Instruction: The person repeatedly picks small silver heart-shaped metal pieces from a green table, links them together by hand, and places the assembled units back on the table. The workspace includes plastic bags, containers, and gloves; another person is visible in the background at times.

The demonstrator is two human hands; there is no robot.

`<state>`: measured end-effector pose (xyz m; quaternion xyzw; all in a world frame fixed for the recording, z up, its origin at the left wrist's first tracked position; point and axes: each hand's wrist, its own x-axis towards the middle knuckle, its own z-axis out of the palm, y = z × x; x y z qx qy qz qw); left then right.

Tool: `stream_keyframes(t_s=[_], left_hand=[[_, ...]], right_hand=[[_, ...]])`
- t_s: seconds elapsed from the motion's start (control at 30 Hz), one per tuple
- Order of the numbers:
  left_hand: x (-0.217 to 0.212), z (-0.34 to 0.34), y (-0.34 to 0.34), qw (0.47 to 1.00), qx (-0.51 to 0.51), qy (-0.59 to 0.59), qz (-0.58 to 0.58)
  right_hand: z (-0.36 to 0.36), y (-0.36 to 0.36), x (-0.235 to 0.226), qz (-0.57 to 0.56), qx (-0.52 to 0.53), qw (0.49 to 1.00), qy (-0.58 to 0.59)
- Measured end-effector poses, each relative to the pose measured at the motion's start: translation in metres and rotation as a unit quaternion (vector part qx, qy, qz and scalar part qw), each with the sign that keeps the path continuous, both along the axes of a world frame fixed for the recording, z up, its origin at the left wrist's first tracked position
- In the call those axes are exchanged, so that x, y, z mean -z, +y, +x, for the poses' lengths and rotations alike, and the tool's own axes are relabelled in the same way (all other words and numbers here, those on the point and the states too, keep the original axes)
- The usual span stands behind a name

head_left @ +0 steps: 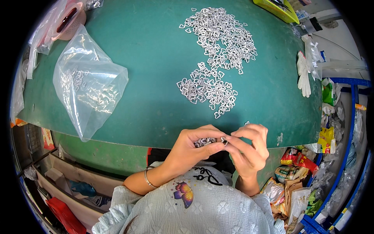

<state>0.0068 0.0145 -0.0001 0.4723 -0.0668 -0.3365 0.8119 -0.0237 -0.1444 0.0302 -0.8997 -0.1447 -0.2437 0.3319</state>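
Observation:
At the table's near edge, my left hand (184,152) is curled around several small silver heart-shaped metal rings (203,142). One heart-shaped metal ring (224,140) sits between the fingertips of both hands, pinched by my right hand (251,152); the fingers partly hide it. A single heart-shaped ring (247,123) lies just beyond my right hand. Farther off, a smaller cluster of the rings (220,95) adjoins a large heap of them (218,33). To the left, a clear plastic bag (95,80) holds some of the same rings and lies partly over the near edge.
The green tabletop (152,78) has a pink basket (76,23) at far left and a yellow tray (272,9) at far right. A white glove (303,74) rests at the right edge. Blue shelving (352,117) and packages (290,173) stand at right; an open drawer (82,175) is below left.

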Motion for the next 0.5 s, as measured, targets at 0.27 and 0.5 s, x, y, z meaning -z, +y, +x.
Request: stream_keyframes(t_s=[0.27,0.5], left_hand=[[0.001,0.002,0.003,1.000,-0.012,0.011,-0.021],[0.003,0.007,0.007,1.000,-0.007,-0.001,-0.015]], right_hand=[[0.015,-0.015,0.010,0.104,0.109,0.983,0.108],[0.030,-0.015,0.012,0.052,0.120,0.983,0.128]])
